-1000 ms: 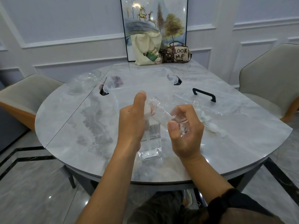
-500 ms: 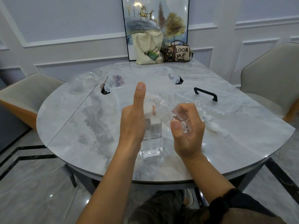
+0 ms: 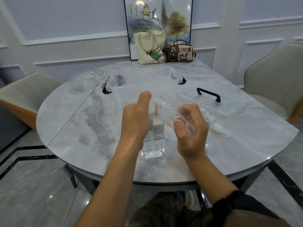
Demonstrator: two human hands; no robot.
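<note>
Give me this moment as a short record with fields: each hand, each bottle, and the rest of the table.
Left hand: grips the top of the pump bottle, thumb raised
Right hand: holds the small bottle by its lower end
Pump bottle: clear, upright on the table, white pump top
Small bottle: clear, tilted, mouth up beside the left thumb; contact with the pump cannot be told
Also on table: clear box, lid with black handle, tote bag, handbag
</note>
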